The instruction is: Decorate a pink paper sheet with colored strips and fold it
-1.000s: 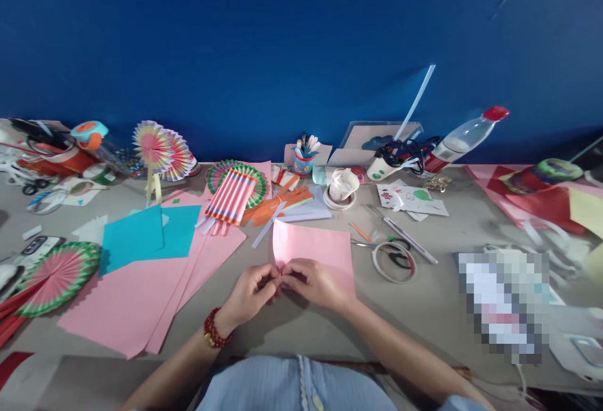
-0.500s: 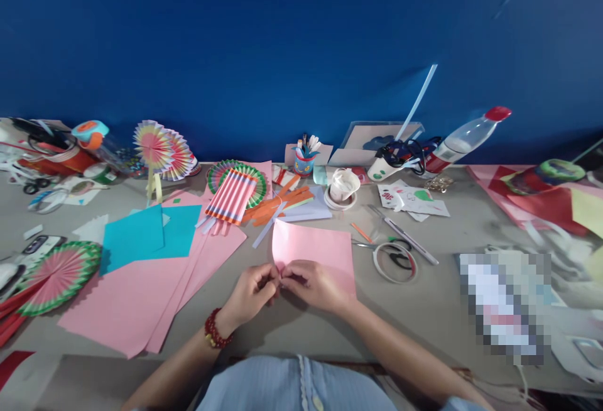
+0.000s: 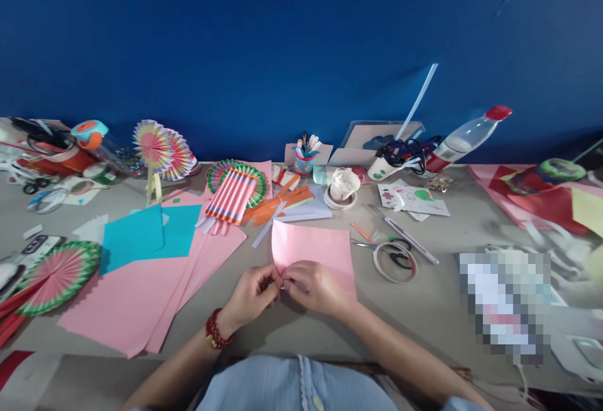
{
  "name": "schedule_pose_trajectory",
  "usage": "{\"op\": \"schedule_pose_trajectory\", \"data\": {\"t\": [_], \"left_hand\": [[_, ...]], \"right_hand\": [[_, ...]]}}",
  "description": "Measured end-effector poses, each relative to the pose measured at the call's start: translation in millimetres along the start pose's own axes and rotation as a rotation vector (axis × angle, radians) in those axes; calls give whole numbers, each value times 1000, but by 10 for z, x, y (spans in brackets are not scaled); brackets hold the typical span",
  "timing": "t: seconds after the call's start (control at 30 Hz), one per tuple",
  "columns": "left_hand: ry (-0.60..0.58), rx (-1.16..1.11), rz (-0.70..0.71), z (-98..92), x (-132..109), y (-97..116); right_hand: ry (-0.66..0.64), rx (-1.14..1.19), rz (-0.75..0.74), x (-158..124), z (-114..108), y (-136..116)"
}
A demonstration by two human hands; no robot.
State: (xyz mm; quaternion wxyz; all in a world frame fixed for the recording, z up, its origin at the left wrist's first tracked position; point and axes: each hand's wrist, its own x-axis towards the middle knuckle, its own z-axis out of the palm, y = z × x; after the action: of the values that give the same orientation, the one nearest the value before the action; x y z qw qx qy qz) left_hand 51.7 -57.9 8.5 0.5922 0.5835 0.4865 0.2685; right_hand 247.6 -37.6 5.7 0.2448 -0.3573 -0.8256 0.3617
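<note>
A pink sheet of paper lies in front of me, its left edge curling up off the table. At its near left corner my left hand pinches the paper, thumb against bent fingers. My right hand rests over the sheet's lower part, its fingertips closed on the same corner and meeting those of the left hand. The fingers hide the corner itself. Right of the sheet are a roll of tape, black-handled scissors and a pale utility knife.
Pink sheets and turquoise sheets spread at left, beside a pleated paper fan. A striped pleated paper and orange strips lie behind. Along the blue wall stand a pen cup and a tilted bottle.
Both hands stay at the same corner of the pink sheet. Only the fingers have shifted slightly, and the sheet has moved a touch to the left.
</note>
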Motion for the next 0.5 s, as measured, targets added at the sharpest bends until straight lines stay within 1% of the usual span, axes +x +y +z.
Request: {"op": "schedule_pose_trajectory", "data": {"t": [0.33, 0.5], "left_hand": [[-7, -13, 2, -8, -1, -20], [-7, -1, 17, -6, -4, -5]], "right_hand": [[-23, -54, -57, -6, -2, 55], [-8, -50, -40, -11, 21, 67]]}}
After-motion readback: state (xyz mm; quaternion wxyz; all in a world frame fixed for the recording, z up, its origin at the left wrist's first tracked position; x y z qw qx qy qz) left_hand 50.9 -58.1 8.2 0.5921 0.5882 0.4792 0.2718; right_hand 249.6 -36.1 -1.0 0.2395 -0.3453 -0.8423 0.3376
